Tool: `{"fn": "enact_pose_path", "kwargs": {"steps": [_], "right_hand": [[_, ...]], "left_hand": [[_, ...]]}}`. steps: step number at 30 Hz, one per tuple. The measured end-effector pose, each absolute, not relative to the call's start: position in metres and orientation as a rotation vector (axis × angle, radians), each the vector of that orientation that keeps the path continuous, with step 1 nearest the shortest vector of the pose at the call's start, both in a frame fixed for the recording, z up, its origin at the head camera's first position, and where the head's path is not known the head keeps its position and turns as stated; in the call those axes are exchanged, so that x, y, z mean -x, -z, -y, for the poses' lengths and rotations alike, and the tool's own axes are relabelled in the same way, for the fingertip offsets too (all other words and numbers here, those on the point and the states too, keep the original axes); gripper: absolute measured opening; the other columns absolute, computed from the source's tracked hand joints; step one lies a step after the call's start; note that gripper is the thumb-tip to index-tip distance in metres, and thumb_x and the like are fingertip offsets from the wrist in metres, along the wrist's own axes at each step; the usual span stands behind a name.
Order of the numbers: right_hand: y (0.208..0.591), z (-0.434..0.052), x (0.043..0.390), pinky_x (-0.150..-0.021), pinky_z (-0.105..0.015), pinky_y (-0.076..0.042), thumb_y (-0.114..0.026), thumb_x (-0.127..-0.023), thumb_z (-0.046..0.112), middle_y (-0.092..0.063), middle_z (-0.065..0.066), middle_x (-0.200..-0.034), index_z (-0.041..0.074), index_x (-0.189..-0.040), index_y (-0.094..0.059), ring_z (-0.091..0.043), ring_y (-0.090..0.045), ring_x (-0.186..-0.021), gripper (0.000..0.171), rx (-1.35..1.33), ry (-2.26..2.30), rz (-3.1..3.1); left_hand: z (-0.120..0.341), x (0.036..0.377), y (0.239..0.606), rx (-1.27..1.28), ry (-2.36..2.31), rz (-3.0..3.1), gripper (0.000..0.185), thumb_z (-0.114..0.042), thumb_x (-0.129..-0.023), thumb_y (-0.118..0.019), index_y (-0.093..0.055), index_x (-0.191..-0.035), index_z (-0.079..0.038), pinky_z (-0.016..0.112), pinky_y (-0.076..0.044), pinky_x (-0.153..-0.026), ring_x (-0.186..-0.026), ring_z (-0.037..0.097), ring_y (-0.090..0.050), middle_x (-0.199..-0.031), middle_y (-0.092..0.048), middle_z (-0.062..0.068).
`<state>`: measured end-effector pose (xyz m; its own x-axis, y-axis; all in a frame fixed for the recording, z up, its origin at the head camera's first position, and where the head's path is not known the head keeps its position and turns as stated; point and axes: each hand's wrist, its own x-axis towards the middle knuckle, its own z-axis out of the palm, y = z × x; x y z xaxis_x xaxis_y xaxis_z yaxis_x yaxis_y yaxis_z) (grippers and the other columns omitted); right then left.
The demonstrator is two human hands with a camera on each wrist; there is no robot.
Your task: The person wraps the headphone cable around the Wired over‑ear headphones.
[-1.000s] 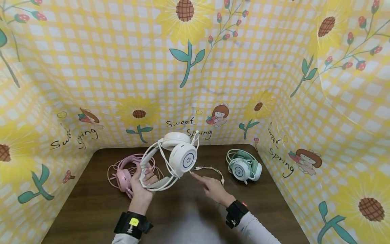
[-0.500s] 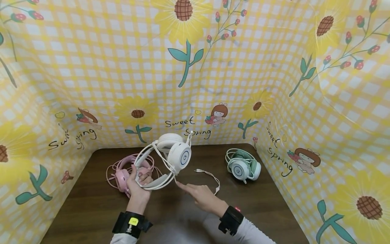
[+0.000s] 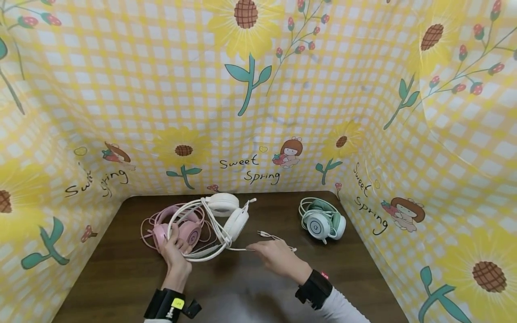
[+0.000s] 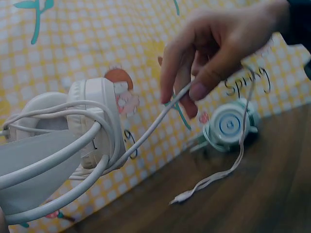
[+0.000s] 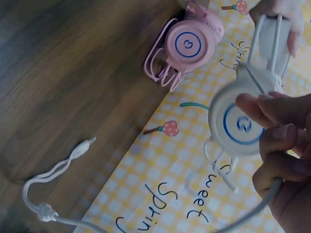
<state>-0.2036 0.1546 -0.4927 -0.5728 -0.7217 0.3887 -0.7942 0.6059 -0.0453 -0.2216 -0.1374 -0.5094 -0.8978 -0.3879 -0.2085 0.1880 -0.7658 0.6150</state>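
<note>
My left hand [image 3: 176, 255] grips the headband of the white headphones [image 3: 236, 224], holding them tilted above the table. Their white cable [image 4: 155, 121] is wound around the headband and ear cups. Between thumb and fingers, my right hand [image 3: 278, 258] pinches a stretch of that cable, which runs taut from the lower ear cup. Beyond the right hand, the loose cable end with its plug [image 5: 85, 148] hangs down. Behind the left hand, pink headphones [image 3: 190, 232] lie partly hidden by the white ones.
Green-and-white headphones [image 3: 319, 224] with a wrapped cable rest at the back right of the brown wooden table [image 3: 238, 291]. A yellow checked cloth [image 3: 258, 134] with printed flowers encloses the table at the back and on both sides.
My left hand has moved down and left, turning the white headphones. The right hand went left to the cable, then back right, and a longer straight stretch now shows between it and the headphones.
</note>
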Motion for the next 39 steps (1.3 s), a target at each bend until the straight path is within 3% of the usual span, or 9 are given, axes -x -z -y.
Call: {"fn": "enact_pose_path", "kwargs": {"steps": [7, 12, 17, 23, 26, 31, 34, 37, 39], "right_hand": [[0.486, -0.173, 0.208, -0.049, -0.022, -0.044, -0.069, -0.092, 0.01, -0.071, 0.008, -0.096, 0.02, -0.109, -0.074, -0.008, -0.066, -0.073, 0.02, -1.188, -0.311, 2.595], [0.479, -0.182, 0.21, -0.056, -0.026, -0.049, -0.068, -0.089, 0.004, -0.07, 0.008, -0.092, 0.02, -0.108, -0.074, -0.011, -0.064, -0.08, 0.026, -1.167, -0.258, 2.597], [0.471, -0.188, 0.214, -0.061, -0.029, -0.051, -0.068, -0.08, -0.008, -0.07, 0.003, -0.093, 0.016, -0.105, -0.074, -0.016, -0.058, -0.082, 0.035, -1.118, -0.242, 2.55], [0.47, -0.194, 0.22, -0.052, -0.027, -0.048, -0.078, -0.084, 0.013, -0.071, 0.005, -0.083, 0.016, -0.093, -0.075, -0.015, -0.056, -0.07, 0.009, -1.061, -0.165, 2.341], [0.469, -0.195, 0.221, -0.049, -0.025, -0.045, -0.081, -0.081, 0.024, -0.069, 0.007, -0.077, 0.017, -0.087, -0.075, -0.013, -0.054, -0.064, 0.011, -1.027, -0.19, 2.213], [0.462, -0.193, 0.223, -0.048, -0.021, -0.042, -0.082, -0.079, 0.029, -0.068, 0.007, -0.074, 0.016, -0.082, -0.074, -0.011, -0.051, -0.06, 0.016, -1.014, -0.242, 2.044], [0.459, -0.19, 0.224, -0.053, -0.022, -0.042, -0.078, -0.085, 0.026, -0.068, 0.005, -0.079, 0.014, -0.085, -0.074, -0.013, -0.05, -0.062, 0.013, -1.024, -0.256, 1.977], [0.455, -0.189, 0.224, -0.06, -0.026, -0.044, -0.07, -0.092, 0.01, -0.07, -0.002, -0.093, 0.009, -0.096, -0.075, -0.019, -0.052, -0.07, 0.007, -1.054, -0.284, 1.966], [0.454, -0.189, 0.224, -0.063, -0.028, -0.044, -0.063, -0.091, -0.002, -0.069, -0.006, -0.102, 0.007, -0.104, -0.074, -0.021, -0.052, -0.076, 0.019, -1.069, -0.301, 1.992]], "left_hand": [[0.15, 0.211, 0.522, -0.545, 2.482, 1.094, 0.024, -0.027, -0.095, -0.068, -0.049, -0.085, -0.015, 0.016, -0.025, -0.039, -0.043, 0.004, -0.025, -0.06, -0.028, -0.008], [0.152, 0.209, 0.525, -0.562, 2.517, 1.083, 0.023, -0.029, -0.096, -0.066, -0.05, -0.086, -0.016, 0.018, -0.022, -0.041, -0.043, 0.004, -0.024, -0.058, -0.026, -0.008], [0.15, 0.208, 0.527, -0.505, 2.505, 1.11, 0.021, -0.027, -0.097, -0.066, -0.052, -0.088, -0.015, 0.017, -0.022, -0.04, -0.042, 0.003, -0.024, -0.057, -0.026, -0.008], [0.149, 0.209, 0.53, -0.501, 2.51, 1.118, 0.022, -0.027, -0.097, -0.065, -0.052, -0.086, -0.013, 0.015, -0.024, -0.038, -0.042, 0.002, -0.024, -0.057, -0.026, -0.009], [0.147, 0.21, 0.531, -0.468, 2.509, 1.129, 0.021, -0.024, -0.098, -0.064, -0.051, -0.087, -0.012, 0.015, -0.024, -0.038, -0.041, 0.002, -0.025, -0.057, -0.027, -0.009], [0.14, 0.209, 0.533, -0.439, 2.488, 1.169, 0.027, -0.023, -0.099, -0.063, -0.046, -0.08, -0.014, 0.014, -0.024, -0.038, -0.041, 0.001, -0.025, -0.056, -0.029, -0.01], [0.136, 0.208, 0.534, -0.432, 2.487, 1.191, 0.03, -0.025, -0.098, -0.064, -0.046, -0.077, -0.015, 0.015, -0.023, -0.039, -0.041, 0.001, -0.025, -0.056, -0.028, -0.01], [0.133, 0.208, 0.533, -0.433, 2.486, 1.21, 0.033, -0.026, -0.098, -0.065, -0.043, -0.076, -0.015, 0.016, -0.021, -0.041, -0.041, 0.002, -0.024, -0.055, -0.028, -0.009], [0.132, 0.208, 0.533, -0.432, 2.488, 1.219, 0.033, -0.026, -0.098, -0.065, -0.043, -0.076, -0.015, 0.017, -0.021, -0.041, -0.041, 0.002, -0.024, -0.055, -0.028, -0.009]]}}
